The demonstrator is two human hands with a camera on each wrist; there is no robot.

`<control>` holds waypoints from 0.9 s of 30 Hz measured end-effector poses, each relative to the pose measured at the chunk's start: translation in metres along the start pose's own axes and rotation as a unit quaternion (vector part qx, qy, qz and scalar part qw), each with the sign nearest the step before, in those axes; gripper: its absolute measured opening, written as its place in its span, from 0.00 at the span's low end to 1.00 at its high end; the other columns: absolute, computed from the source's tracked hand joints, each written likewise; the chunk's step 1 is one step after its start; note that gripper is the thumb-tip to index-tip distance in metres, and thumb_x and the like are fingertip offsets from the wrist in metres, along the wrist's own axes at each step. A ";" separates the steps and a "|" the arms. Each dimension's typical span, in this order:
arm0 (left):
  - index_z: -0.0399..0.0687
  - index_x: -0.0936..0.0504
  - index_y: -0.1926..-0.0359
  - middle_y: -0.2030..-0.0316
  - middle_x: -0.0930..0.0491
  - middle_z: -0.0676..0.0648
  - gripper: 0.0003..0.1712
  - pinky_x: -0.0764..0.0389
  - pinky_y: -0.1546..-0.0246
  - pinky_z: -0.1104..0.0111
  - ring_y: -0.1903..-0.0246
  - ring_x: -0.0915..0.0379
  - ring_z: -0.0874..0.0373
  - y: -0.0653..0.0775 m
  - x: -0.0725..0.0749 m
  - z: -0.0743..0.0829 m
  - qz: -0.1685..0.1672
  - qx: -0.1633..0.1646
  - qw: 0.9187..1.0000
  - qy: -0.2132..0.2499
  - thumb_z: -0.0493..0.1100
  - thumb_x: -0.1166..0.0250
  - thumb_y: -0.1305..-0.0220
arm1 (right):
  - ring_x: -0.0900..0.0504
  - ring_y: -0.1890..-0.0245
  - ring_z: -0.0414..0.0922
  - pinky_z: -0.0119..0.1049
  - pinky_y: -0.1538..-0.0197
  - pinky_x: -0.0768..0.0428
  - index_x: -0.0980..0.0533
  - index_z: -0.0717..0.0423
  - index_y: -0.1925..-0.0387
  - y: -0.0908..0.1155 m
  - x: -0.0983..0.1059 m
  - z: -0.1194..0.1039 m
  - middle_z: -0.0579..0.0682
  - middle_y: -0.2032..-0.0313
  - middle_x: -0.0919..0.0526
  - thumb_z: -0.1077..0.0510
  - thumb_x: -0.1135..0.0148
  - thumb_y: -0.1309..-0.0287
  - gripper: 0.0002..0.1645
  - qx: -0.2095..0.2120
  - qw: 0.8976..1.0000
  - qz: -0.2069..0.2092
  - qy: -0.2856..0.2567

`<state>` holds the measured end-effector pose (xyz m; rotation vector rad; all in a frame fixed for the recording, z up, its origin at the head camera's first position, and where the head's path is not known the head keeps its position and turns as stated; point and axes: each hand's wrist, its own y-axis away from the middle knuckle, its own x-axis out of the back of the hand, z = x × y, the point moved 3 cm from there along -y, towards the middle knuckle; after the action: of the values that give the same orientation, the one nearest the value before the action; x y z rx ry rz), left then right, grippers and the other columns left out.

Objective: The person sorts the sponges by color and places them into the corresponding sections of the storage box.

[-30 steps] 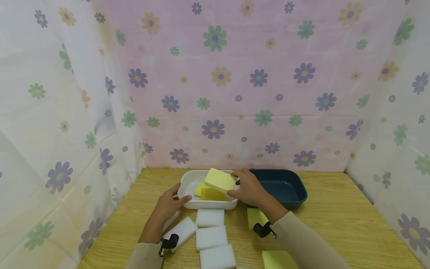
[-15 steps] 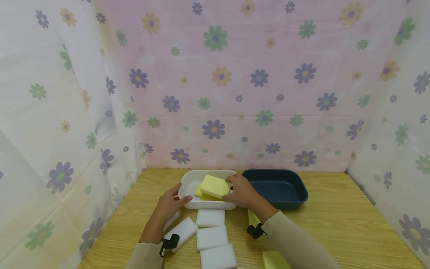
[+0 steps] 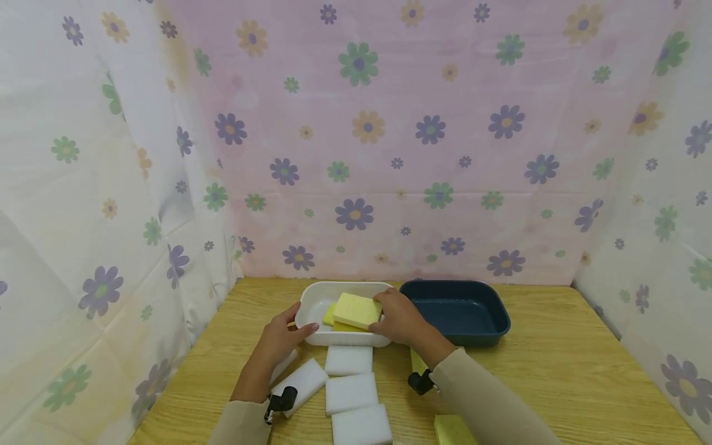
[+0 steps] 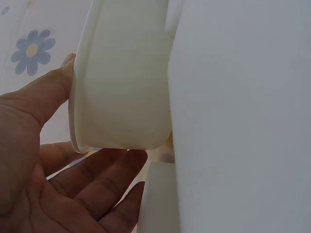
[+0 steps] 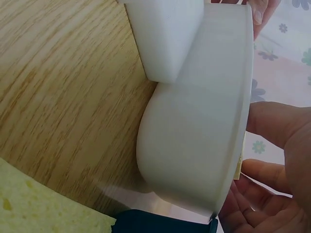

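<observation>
A white rectangular tub stands toward the back of the table. My left hand holds its left end; in the left wrist view the thumb lies at the rim and the fingers bend against the end wall. With my right hand I pinch a pale yellow sponge by its right end, inside the tub. This sponge lies slantwise over other yellow sponges, which it partly covers. In the right wrist view, the tub's wall hides nearly all of the held sponge.
A dark blue tub stands right of the white one. Several white sponge blocks lie in front of the white tub. Yellow sponges lie under and near my right forearm. Flowered cloth hangs behind and at both sides.
My right hand has brought the yellow sponge down and slightly left, onto the sponges in the white tub. My left hand has kept its place on the tub.
</observation>
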<state>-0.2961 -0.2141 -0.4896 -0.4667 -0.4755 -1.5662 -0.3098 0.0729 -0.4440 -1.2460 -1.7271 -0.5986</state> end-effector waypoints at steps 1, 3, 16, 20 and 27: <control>0.46 0.44 0.18 0.24 0.36 0.36 0.53 0.16 0.43 0.52 0.33 0.27 0.37 0.000 0.000 0.000 0.000 0.000 1.000 0.000 0.59 0.28 0.34 | 0.18 0.58 0.43 0.42 0.52 0.16 0.25 0.62 0.34 -0.001 0.000 0.000 0.58 0.36 0.24 0.46 0.20 0.45 0.43 0.000 1.000 0.001 0.005; 0.46 0.44 0.19 0.24 0.36 0.36 0.53 0.16 0.43 0.52 0.33 0.27 0.37 0.000 0.000 0.000 0.001 0.000 1.000 -0.001 0.59 0.28 0.34 | 0.17 0.52 0.47 0.45 0.47 0.16 0.25 0.61 0.34 -0.001 -0.001 0.000 0.57 0.35 0.24 0.45 0.20 0.46 0.43 -0.001 1.000 0.003 0.014; 0.45 0.45 0.18 0.24 0.37 0.36 0.55 0.17 0.42 0.51 0.32 0.28 0.37 0.001 -0.001 0.001 -0.001 -0.004 1.000 -0.003 0.61 0.29 0.35 | 0.23 0.36 0.56 0.53 0.38 0.20 0.26 0.61 0.32 0.002 0.001 0.001 0.58 0.33 0.24 0.45 0.20 0.45 0.45 -0.007 1.000 0.003 -0.002; 0.46 0.44 0.18 0.24 0.37 0.36 0.54 0.17 0.42 0.51 0.32 0.28 0.37 0.001 -0.001 0.001 0.001 -0.003 1.000 -0.004 0.61 0.29 0.35 | 0.23 0.35 0.56 0.53 0.37 0.20 0.26 0.60 0.32 0.002 0.000 0.003 0.58 0.33 0.25 0.44 0.21 0.45 0.45 -0.011 1.000 0.000 -0.007; 0.45 0.44 0.18 0.24 0.36 0.36 0.54 0.17 0.42 0.51 0.32 0.27 0.37 0.001 -0.001 0.001 0.001 -0.004 1.000 -0.007 0.60 0.28 0.34 | 0.22 0.37 0.56 0.52 0.41 0.18 0.26 0.60 0.32 0.006 0.003 0.004 0.57 0.33 0.25 0.47 0.21 0.43 0.42 0.000 1.000 0.000 -0.028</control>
<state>-0.2946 -0.2130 -0.4893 -0.4850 -0.4791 -1.5639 -0.3055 0.0795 -0.4440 -1.2748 -1.7735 -0.5686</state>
